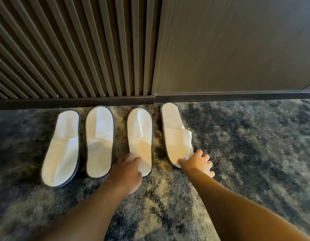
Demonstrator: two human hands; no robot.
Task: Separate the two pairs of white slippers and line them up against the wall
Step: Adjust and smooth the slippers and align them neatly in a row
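Observation:
Several white slippers with dark edging lie side by side on the carpet, heels toward the wall. From the left: the first slipper [61,150], the second slipper [99,141], the third slipper [140,136], the fourth slipper [175,131]. My left hand [126,171] rests on the near left edge of the third slipper, fingers spread. At the near end of the fourth slipper, my right hand [197,162] pinches its toe part between thumb and fingers. That slipper sits slightly angled, its far end touching the baseboard [220,97].
The wall has dark vertical slats [72,49] on the left and a flat dark panel [237,46] on the right. Mottled blue-grey carpet [255,145] stretches to the right and toward me.

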